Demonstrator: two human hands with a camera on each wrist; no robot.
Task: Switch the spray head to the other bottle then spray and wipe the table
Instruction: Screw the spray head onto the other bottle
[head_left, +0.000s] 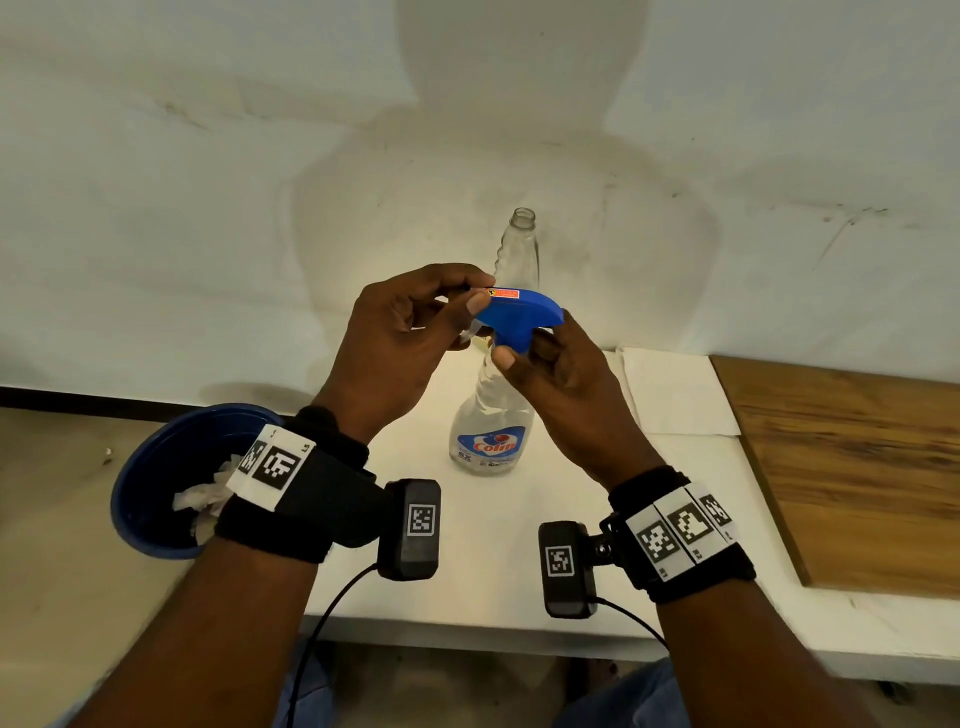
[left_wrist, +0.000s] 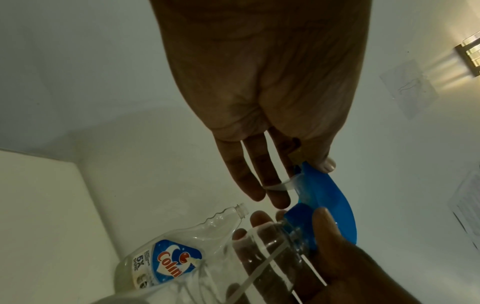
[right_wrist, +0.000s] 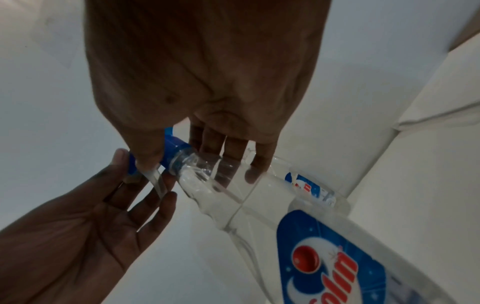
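Two bottles stand on the table (head_left: 519, 582), the labelled bottle (head_left: 491, 436) in front and the open bottle (head_left: 518, 244) behind it, near the wall. The spray head (head_left: 519, 312) sits atop the labelled bottle, between the left hand (head_left: 410, 338) and the right hand (head_left: 566, 384). A napkin (head_left: 675, 389) lies right of the bottles; a board (head_left: 852, 467) lies further right. A bin (head_left: 171, 483) stands left of the table, with paper in it.

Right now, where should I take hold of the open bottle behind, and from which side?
Grip the open bottle at its ribbed neck, just under the open mouth. It stands upright behind the Colin bottle and both hands, so come from its right side, where nothing blocks. The ridges probably help the fingers hold.
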